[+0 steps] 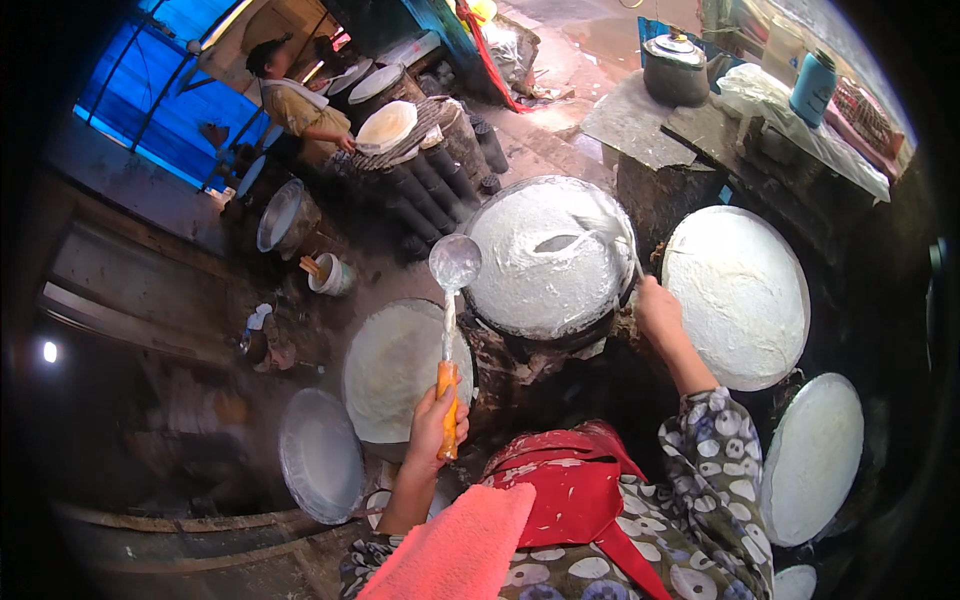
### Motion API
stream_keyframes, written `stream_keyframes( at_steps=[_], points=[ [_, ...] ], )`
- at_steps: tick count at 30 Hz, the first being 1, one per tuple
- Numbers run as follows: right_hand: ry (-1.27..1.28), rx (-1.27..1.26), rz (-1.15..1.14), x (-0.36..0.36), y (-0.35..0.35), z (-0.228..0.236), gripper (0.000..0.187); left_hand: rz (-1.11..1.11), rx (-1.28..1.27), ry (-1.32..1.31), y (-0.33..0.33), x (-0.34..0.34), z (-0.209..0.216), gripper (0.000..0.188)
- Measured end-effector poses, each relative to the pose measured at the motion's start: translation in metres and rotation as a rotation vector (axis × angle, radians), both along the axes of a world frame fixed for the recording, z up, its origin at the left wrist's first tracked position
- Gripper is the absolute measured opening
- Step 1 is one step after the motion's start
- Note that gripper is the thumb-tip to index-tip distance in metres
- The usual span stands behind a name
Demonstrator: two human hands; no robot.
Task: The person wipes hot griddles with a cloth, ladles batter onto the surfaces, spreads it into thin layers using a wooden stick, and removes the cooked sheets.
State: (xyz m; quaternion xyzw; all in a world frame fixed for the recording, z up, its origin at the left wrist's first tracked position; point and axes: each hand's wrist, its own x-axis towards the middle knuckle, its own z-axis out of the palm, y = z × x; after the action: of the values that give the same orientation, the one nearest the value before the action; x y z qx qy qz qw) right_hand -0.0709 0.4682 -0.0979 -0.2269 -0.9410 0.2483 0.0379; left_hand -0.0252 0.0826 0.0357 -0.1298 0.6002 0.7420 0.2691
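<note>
My left hand (434, 425) is closed round the orange handle of a metal ladle (455, 265), its bowl up and coated in white batter. Ahead of me is a large round griddle (530, 290) spread with wet white batter, with a darker oval patch near its middle. My right hand (660, 308) grips the thin handle of a spreading tool (637, 258) at the griddle's right rim. The tool's far end is blurred over the batter, so its shape is unclear. The ladle hangs over the gap between this griddle and a pale, covered one (390, 370) at left.
More pale griddles (735, 300) stand at right. A metal basin (322, 460) is at lower left, a white bucket (332, 275) beyond. A person (300, 105) works far left beside a flatbread (387, 127) and black cylinders (420, 195). A lidded pot (675, 75) and blue bottle (813, 85) sit far right.
</note>
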Motion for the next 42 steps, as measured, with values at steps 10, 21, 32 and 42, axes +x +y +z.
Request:
stream_keyframes(
  at_steps=[10,21,32,42],
  points=[
    [-0.031,-0.014,0.18,0.001,0.003,0.016,0.017,-0.019,0.021,-0.067,0.003,-0.001,0.005,0.036],
    [-0.087,0.022,0.347,-0.037,0.027,0.017,0.015,-0.007,-0.017,-0.099,0.002,-0.002,0.003,0.035],
    [-0.087,0.038,0.178,0.037,0.007,-0.002,0.015,-0.147,-0.186,0.007,0.009,-0.038,-0.013,0.024],
    [-0.106,-0.224,0.148,0.053,-0.141,-0.015,0.022,-0.198,-0.17,0.006,0.032,-0.04,-0.027,0.022]
  ],
)
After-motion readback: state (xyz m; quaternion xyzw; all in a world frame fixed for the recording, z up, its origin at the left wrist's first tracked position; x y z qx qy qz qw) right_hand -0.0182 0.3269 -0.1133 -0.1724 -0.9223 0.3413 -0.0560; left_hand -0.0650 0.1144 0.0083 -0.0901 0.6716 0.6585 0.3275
